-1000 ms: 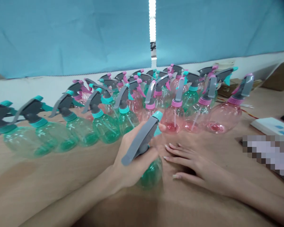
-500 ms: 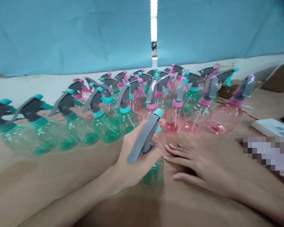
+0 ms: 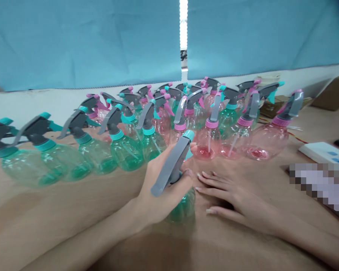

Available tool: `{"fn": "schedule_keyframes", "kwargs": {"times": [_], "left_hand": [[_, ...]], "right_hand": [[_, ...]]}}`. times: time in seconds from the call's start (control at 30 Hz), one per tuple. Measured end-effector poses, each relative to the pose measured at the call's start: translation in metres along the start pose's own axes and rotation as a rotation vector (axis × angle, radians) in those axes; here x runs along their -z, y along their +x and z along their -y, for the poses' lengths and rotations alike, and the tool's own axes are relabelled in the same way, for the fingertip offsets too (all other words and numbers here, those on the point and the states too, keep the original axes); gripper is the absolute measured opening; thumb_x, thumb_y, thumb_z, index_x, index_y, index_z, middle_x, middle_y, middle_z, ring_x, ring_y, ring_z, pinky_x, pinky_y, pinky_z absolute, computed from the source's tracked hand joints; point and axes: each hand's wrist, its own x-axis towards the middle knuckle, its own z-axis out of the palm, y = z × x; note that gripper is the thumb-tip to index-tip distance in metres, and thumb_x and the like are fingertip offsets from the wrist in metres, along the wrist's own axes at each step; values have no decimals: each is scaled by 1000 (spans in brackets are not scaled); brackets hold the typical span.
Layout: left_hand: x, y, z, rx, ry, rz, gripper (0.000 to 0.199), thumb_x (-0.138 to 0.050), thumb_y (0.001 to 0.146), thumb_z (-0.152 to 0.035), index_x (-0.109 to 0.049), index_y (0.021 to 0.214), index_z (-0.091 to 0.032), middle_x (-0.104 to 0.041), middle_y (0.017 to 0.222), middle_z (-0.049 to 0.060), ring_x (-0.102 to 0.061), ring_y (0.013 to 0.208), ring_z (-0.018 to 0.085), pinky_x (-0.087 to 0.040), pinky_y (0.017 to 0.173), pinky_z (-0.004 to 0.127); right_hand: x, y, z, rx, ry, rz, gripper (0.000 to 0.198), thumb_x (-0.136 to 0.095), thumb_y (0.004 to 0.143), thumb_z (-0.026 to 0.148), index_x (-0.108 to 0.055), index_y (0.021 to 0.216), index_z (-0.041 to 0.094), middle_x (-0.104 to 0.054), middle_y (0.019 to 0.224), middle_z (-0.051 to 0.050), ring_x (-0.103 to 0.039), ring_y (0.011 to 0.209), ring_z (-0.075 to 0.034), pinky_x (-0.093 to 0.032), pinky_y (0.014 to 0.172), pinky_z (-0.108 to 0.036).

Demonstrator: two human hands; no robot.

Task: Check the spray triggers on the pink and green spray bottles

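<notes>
My left hand (image 3: 158, 188) is wrapped round the neck of a green spray bottle (image 3: 183, 207), which stands on the table in front of me. Its grey trigger head with a teal nozzle sticks up above my fingers; the collar is hidden by them. My right hand (image 3: 231, 195) lies flat on the tabletop just right of that bottle, fingers spread and holding nothing. Close beyond the hands are a green spray bottle (image 3: 127, 154) with a teal collar and a pink spray bottle (image 3: 207, 143) with a pink collar.
Several more green and pink spray bottles fill the back of the table (image 3: 73, 226). At the right are a white box-like object (image 3: 319, 150), a blurred-out flat object (image 3: 322, 188) and a cardboard box (image 3: 332, 92). A blue cloth (image 3: 101, 41) hangs behind.
</notes>
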Motion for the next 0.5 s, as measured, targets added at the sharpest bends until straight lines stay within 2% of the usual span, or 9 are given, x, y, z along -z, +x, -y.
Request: {"fn": "schedule_keyframes", "kwargs": {"times": [0.33, 0.5], "left_hand": [[0, 2, 1, -8, -11, 3, 7, -45, 78, -28, -46, 84, -26, -44, 60, -7, -43, 50, 13, -34, 49, 28], [0, 0, -2, 7, -20, -4, 5, -45, 79, -27, -47, 83, -26, -44, 58, -7, -47, 51, 14, -36, 50, 28]], "right_hand": [[3, 2, 3, -21, -21, 37, 53, -49, 93, 53, -45, 142, 32, -36, 153, -1, -29, 142, -28, -26, 115, -54], [2, 2, 1, -18, 0, 5, 52, -52, 93, 52, -45, 141, 33, -38, 152, -1, -29, 142, -28, -25, 115, -54]]}}
